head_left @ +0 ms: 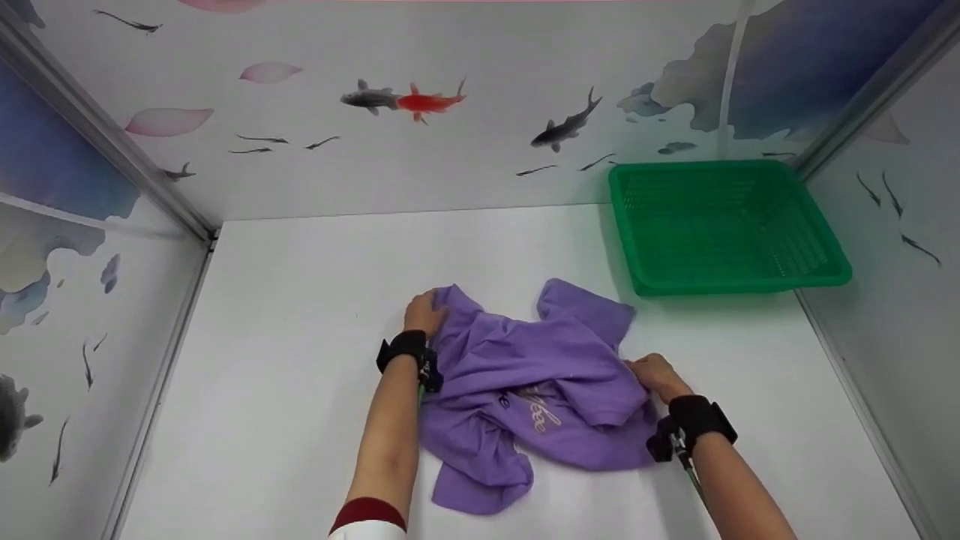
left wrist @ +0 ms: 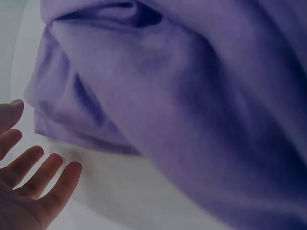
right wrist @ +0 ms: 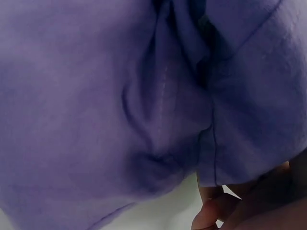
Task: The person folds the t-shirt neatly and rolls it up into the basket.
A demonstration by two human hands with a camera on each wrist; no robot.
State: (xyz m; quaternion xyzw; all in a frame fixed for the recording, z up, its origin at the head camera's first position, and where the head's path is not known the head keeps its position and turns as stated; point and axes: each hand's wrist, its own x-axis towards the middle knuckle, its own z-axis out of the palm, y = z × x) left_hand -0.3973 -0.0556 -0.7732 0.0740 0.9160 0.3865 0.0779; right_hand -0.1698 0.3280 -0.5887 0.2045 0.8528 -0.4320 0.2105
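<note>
A crumpled purple T-shirt [head_left: 525, 352] lies on the white table, its light lettering partly hidden by folds. My left hand [head_left: 425, 313] is at the shirt's upper left edge. In the left wrist view that hand [left wrist: 33, 182] has its fingers apart and slightly bent beside the cloth [left wrist: 144, 86], with no fabric between them. At the right edge of the shirt, my right hand [head_left: 658, 375] pinches the cloth with bent fingers. The right wrist view shows the fingers [right wrist: 211, 213] at the hem, partly covered by the fabric [right wrist: 254, 124].
A green plastic basket [head_left: 742, 289] stands at the back right, close to the corner. Panels painted with fish enclose the table [head_left: 300, 300] at the back [head_left: 480, 165], left [head_left: 150, 300] and right [head_left: 885, 247]. Both wrists wear black straps with cameras.
</note>
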